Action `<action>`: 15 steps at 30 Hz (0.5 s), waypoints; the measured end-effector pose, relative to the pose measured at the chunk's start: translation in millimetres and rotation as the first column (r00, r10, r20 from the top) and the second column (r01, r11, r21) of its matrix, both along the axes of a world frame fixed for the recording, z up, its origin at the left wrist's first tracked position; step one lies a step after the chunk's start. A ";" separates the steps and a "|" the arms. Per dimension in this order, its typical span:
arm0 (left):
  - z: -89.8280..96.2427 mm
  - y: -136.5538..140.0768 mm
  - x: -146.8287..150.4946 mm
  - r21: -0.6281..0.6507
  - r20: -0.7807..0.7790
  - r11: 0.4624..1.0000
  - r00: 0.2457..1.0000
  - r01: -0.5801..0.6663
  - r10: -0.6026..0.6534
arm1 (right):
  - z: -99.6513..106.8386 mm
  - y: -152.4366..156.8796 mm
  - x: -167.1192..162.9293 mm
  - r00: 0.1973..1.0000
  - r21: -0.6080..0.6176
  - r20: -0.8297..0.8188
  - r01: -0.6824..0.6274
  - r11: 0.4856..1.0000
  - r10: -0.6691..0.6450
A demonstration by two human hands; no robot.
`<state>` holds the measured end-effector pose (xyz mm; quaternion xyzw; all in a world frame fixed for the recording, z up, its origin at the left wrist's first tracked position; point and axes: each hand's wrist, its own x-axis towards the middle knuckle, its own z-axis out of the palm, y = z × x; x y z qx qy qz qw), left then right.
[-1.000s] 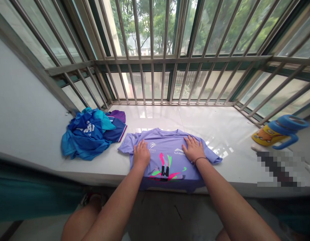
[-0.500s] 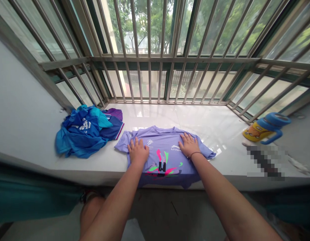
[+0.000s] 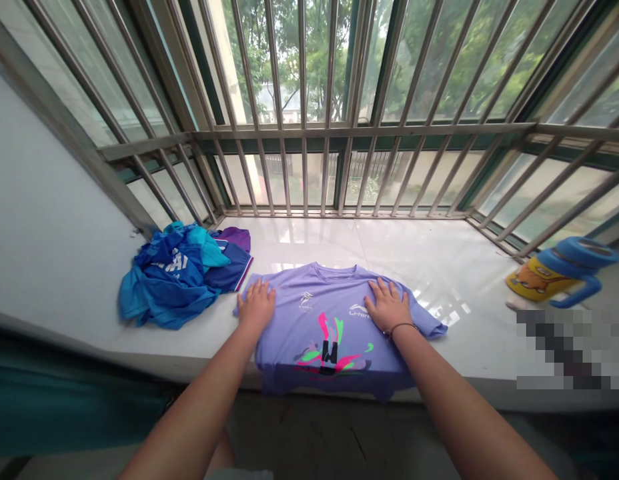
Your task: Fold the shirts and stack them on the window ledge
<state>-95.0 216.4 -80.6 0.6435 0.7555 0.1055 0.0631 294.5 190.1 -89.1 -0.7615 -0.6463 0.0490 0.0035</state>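
Both bare hands lie palm down with fingers loosely spread, pressing on cloth without pinching any of it: the left hand (image 3: 257, 307) is on the sleeve side, close to the outer edge, while the right hand (image 3: 390, 305), with a thin dark bracelet (image 3: 402, 327) at its wrist, is further in on the chest beside white lettering. Under them is a lavender short-sleeved T-shirt (image 3: 294, 333) with a bright pink, green and black print, front up, its wider spread running sleeve to sleeve across the glossy white ledge (image 3: 469, 267), collar toward the steel window bars (image 3: 304, 173), lower part draped over the near edge. The left hand is nearer the crumpled heap of blue, teal and purple clothes (image 3: 174, 287); the right, the blue-and-yellow handled mug (image 3: 542, 273), well apart. The left palm covers much of its sleeve, the right hides the lettering's end, the hem falls into shadow, and a pixelated patch (image 3: 559, 350) masks something dark below the mug
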 end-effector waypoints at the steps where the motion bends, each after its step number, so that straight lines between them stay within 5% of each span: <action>1: -3.0 1.1 -9.1 -0.020 -0.004 1.000 1.000 -0.007 0.007 | -1.6 0.2 1.2 1.000 -0.002 -0.002 -0.005 1.000 0.005; 8: -20.9 -1.0 -20.0 -0.011 -0.048 0.995 0.994 -0.102 0.102 | -15.7 -21.7 51.4 0.996 0.138 -0.062 -0.052 0.989 0.061; 15: -19.2 0.9 -15.5 -0.115 -0.126 0.984 0.985 -0.135 0.121 | -10.2 -50.8 127.8 0.998 0.080 0.061 0.007 0.997 -0.012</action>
